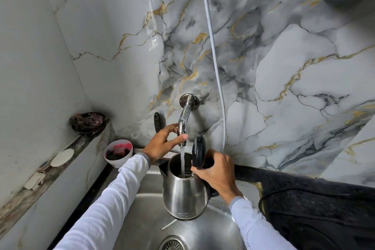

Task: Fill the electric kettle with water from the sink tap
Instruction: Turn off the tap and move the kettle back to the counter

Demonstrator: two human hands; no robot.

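Head-camera footage shows the filling step under way: a stream of water [182,160] is seen falling from the tap [183,122] into the open mouth of the electric kettle [185,191], which is held above the sink [146,215] directly under the spout. The kettle is gripped at its handle side by the right hand [216,174], fingers closed around it, with the dark lid [198,152] tipped upright. The tap's end is pinched by the left hand [162,144] between thumb and fingers. The water level inside cannot be made out. Next, the flow would probably need to be shut off once enough has been taken, and the lid closed. Beside the sink a white bowl [117,153] is seen holding dark and pink scraps; on the ledge, a dark bowl [88,123] is filled with something dark.
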